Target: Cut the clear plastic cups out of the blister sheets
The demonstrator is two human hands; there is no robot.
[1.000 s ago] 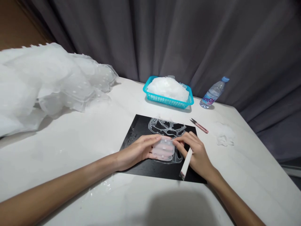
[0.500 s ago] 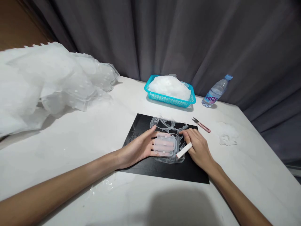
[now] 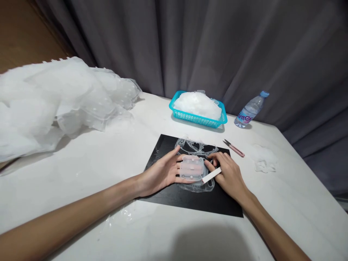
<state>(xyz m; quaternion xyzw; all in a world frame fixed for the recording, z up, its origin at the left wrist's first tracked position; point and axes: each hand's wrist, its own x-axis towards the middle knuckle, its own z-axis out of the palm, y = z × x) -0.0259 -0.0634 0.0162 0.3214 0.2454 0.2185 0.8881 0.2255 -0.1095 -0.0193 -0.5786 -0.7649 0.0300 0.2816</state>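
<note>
My left hand [image 3: 160, 175] is palm up with its fingers stretched out, and a translucent plastic piece [image 3: 191, 168] with small raised dots rests on them. Between the fingers of my right hand [image 3: 228, 174] is a flat white stick [image 3: 211, 175]; its left end lies by the lower right edge of the piece. The thumb and index finger are near the piece's right side. Clear plastic cut-out frames [image 3: 197, 146] lie on the black mat [image 3: 187, 203] behind and under the hands, partly hidden.
A turquoise basket [image 3: 195, 121] heaped with white translucent pieces stands at the back. Pink-handled thread snips [image 3: 234, 148], a water bottle [image 3: 251, 110] and a few clear scraps [image 3: 265, 159] are on the right. Large bags of white material [image 3: 73, 98] fill the left side of the white table.
The plastic piece is tilted slightly differently and faces the camera more. The right index finger and thumb have shifted toward its edge. The whole view has moved a little.
</note>
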